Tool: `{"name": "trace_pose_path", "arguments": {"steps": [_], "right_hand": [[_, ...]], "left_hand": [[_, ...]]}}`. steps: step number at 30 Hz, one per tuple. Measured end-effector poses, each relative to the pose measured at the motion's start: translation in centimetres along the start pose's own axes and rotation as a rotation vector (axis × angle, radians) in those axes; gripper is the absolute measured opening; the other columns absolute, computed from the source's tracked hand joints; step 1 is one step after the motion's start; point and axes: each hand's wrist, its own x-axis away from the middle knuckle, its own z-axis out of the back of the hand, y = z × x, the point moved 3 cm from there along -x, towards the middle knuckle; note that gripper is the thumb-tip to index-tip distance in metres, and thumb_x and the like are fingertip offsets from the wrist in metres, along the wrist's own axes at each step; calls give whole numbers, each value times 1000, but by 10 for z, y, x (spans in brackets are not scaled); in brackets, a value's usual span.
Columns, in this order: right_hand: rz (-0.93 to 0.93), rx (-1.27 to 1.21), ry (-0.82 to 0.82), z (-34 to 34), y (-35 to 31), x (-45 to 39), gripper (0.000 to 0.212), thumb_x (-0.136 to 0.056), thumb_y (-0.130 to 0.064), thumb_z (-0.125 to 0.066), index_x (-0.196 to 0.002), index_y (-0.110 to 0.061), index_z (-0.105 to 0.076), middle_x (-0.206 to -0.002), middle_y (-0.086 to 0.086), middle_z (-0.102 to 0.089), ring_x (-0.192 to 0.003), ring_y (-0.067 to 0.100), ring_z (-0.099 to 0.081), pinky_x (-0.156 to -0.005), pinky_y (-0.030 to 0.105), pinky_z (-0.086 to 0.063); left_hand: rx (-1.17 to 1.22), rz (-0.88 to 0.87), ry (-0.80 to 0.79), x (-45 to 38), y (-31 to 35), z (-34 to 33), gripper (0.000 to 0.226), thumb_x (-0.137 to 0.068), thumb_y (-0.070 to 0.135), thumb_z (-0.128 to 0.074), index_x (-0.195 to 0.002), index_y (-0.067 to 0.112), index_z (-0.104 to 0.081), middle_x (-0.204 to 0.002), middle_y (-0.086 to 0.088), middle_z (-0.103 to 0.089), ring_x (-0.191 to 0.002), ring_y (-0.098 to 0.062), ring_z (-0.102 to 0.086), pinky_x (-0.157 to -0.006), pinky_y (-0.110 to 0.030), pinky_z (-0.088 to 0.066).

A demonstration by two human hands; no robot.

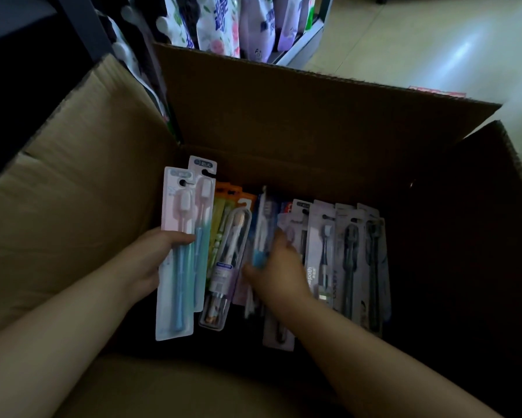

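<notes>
toothbrush packs (177, 206) held by left grip (151, 259) may slip into the box (72, 191); blurred right grip (279, 267), closure unclear, could topple neighbouring packs (323, 245).

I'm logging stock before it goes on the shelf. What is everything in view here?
cardboard box: one, brown, flaps open, fills most of the view
pink-card toothbrush packs: two, pale pink with blue-green brushes, box's left side
clear-cased toothbrush: one, transparent, right of the pink-card packs
orange-topped packs: several, orange and yellow, behind the clear case
grey packs: about four, grey-lilac with dark brushes, box's right side
patterned pouches: several, floral white and purple, on a rack beyond the box
floor: pale, top right
left hand: grips the pink-card packs
right hand: among the middle packs, blurred, grip unclear
</notes>
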Motion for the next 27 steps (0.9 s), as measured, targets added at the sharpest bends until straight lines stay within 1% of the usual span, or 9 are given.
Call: {"name": "trace_pose_path", "arguments": {"steps": [4,9,12,14,15,18,21,24,27], "right_hand": [[54,-2,-106,-17,-12,-4,85,-90,-33,-65,-153,-25,-9,-152,11,-22,-132,30,-40,-107,36,-38],[118,31,-165,-15,-11,-4,74,-97,-26,-55,-154,-24,-8,-151,8,-21,-133,25,-36,-107,27,-31],[160,27,32,3,-3,2,69,-94,-30,-59,-150,-21,-21,-148,4,-25,-134,21,-32,-109,28,-29],[108,246,241,17,12,7,64,-92,-37,-58,-145,-19,-26,-145,5,-27,-132,22,-31,-107,31,-29],[55,400,272,22,22,9,66,-90,-43,-57,-143,-18,-28,-144,7,-26,-131,24,-30,-107,33,-28],[-23,625,178,22,45,10,77,-83,-62,-57,-139,-14,-33,-145,8,-20,-131,29,-24,-108,38,-25],[-40,580,127,9,52,9,78,-81,-62,-60,-137,-13,-39,-150,5,-12,-136,30,-15,-112,38,-18],[-92,399,174,7,54,7,50,-83,-51,-64,-115,-13,-62,-153,-2,-16,-138,26,-13,-113,36,-19],[-77,280,215,14,61,2,36,-86,-44,-61,-97,-11,-69,-151,-6,-28,-138,24,-21,-112,36,-29]], "left_hand": [[-1,-16,23,0,-1,4,34,-90,9,-55,-124,7,-58,-114,-21,-65,-97,-36,-62,-88,-45,-50],[-4,-20,43,-1,0,4,33,-90,10,-57,-123,6,-59,-114,-21,-65,-95,-35,-63,-86,-44,-51],[-10,-10,29,-1,0,1,33,-90,10,-56,-123,6,-59,-112,-21,-65,-92,-34,-63,-81,-42,-51],[-13,-9,30,-1,-1,2,32,-90,10,-56,-122,6,-59,-109,-20,-66,-89,-33,-63,-79,-41,-51],[-14,-9,30,-1,-2,2,32,-90,10,-56,-122,6,-60,-108,-19,-66,-89,-33,-64,-79,-41,-51],[-15,-15,30,-1,-2,1,30,-91,9,-55,-120,5,-60,-106,-19,-66,-88,-32,-63,-80,-41,-51],[-20,-19,27,-1,-1,-1,31,-91,9,-55,-121,5,-60,-111,-21,-66,-93,-35,-63,-86,-43,-51],[-27,-14,25,-1,-2,0,32,-91,10,-55,-122,5,-59,-113,-21,-65,-93,-35,-63,-88,-45,-50],[-24,-1,20,-1,-3,1,31,-91,10,-55,-121,5,-60,-110,-20,-66,-91,-33,-63,-89,-45,-50]]}}
